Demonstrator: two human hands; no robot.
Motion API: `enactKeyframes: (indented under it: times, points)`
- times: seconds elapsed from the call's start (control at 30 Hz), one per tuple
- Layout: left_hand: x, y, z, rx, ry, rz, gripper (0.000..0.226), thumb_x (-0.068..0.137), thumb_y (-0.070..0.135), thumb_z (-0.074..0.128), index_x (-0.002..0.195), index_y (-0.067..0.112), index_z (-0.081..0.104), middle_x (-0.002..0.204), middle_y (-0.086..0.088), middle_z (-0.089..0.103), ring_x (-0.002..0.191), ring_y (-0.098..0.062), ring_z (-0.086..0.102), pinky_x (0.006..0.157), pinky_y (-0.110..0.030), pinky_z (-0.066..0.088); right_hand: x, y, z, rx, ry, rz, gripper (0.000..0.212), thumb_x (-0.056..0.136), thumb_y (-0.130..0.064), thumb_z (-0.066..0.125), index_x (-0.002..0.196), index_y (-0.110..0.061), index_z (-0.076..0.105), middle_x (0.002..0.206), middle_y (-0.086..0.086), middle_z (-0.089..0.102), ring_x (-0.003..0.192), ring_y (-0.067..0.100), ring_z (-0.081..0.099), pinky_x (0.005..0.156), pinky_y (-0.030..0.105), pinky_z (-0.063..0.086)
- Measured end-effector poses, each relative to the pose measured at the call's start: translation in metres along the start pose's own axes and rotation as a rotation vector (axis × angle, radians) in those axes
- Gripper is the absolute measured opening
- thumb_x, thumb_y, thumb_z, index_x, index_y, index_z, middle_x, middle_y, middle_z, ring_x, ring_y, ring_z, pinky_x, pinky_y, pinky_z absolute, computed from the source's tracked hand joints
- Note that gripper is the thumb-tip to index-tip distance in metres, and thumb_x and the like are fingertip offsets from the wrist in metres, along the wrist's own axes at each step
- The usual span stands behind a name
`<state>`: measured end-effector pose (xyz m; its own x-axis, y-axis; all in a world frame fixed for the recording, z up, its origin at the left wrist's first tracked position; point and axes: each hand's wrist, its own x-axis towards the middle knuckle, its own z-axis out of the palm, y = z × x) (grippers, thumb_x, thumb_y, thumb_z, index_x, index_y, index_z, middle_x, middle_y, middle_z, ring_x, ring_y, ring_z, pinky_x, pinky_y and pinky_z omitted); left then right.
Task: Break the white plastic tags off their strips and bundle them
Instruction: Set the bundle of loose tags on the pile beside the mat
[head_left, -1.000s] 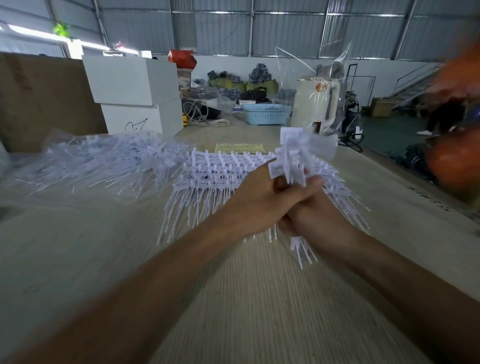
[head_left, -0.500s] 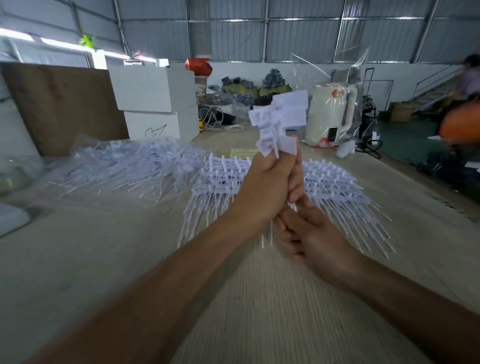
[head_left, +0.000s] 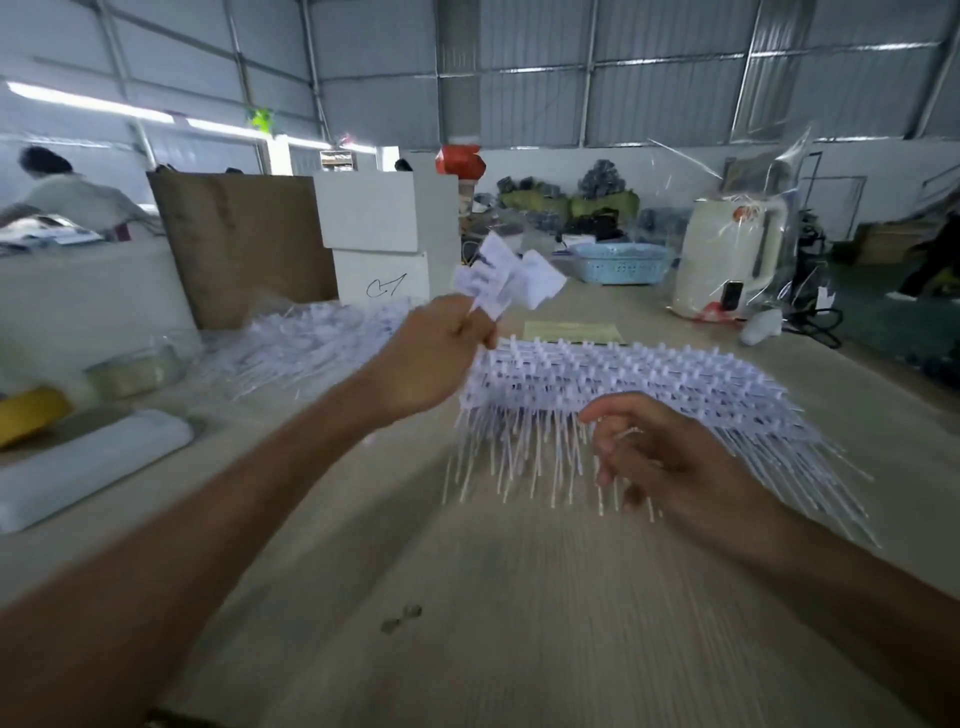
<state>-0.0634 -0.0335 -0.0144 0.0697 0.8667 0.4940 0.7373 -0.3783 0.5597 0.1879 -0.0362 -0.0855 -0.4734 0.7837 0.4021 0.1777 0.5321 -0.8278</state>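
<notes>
the left hand (head_left: 431, 358) grips a small bunch of broken-off tags (head_left: 506, 280) raised above the surface (head_left: 467, 597), the right hand (head_left: 660, 462) hangs loosely curled, seemingly pinching a thin strip, and most strips (head_left: 649, 384) look untouched.

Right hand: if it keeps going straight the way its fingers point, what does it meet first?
Probably the stack of tag strips on the table; the right hand hovers over its stems, though depth is unclear.

left hand (head_left: 434, 358) gripping tag bundle (head_left: 506, 280), right hand (head_left: 654, 457) above strips (head_left: 649, 384)
</notes>
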Motion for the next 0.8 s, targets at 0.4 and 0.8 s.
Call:
enactKeyframes:
  times: [0.4, 0.8]
  points:
    - [-0.054, -0.16, -0.056, 0.716, -0.147, -0.29, 0.029, 0.103, 0.015, 0.038, 0.12, 0.007, 0.06, 0.116, -0.015, 0.065, 0.1, -0.034, 0.062, 0.076, -0.034, 0.042, 0.133, -0.051, 0.095, -0.789, -0.003, -0.315, 0.008, 0.098, -0.027, 0.058, 0.103, -0.025, 0.064, 0.096, -0.007, 0.054, 0.092, 0.018, 0.055, 0.076, 0.034, 0.045]
    - [-0.058, -0.175, -0.05, 0.886, -0.165, -0.326, 0.024, 0.101, 0.021, 0.039, 0.118, 0.012, 0.053, 0.108, -0.012, 0.063, 0.095, -0.031, 0.064, 0.067, -0.033, 0.04, 0.222, -0.014, 0.138, -1.1, 0.078, -0.25, 0.015, 0.101, -0.012, 0.048, 0.106, -0.011, 0.062, 0.095, 0.009, 0.068, 0.088, 0.031, 0.066, 0.071, 0.035, 0.049]
